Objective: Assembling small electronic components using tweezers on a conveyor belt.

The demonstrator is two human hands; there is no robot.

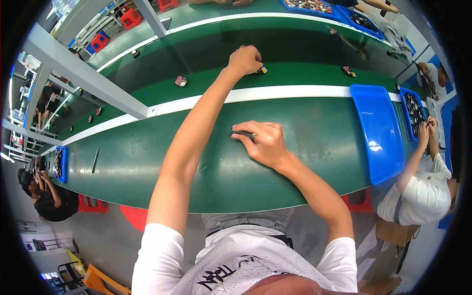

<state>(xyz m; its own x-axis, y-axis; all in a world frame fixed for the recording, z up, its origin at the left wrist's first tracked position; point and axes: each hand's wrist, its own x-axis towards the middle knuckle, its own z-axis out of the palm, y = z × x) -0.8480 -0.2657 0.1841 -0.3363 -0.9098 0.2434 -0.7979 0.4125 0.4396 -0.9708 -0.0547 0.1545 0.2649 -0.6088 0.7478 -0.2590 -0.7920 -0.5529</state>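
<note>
My left hand [244, 60] stretches over the white rail onto the green conveyor belt [211, 73]. Its fingers are closed at a small black-and-yellow part [264, 70] on the belt and seem to grip it; the fingertips are partly hidden. Above the near green worktop [305, 132], my right hand [265, 141] is pinched round thin dark tweezers [253, 134], whose tips point left. A small dark-and-pink part [181, 80] lies on the belt left of my left hand, and a similar part [349, 71] lies to its right.
A blue tray [361, 128] stands on the worktop at right. Beyond it, a person [418, 191] works beside a tray of dark parts [413, 110]. A thin strip [95, 160] lies at left. A grey metal post [88, 73] rises from the white rail [295, 92].
</note>
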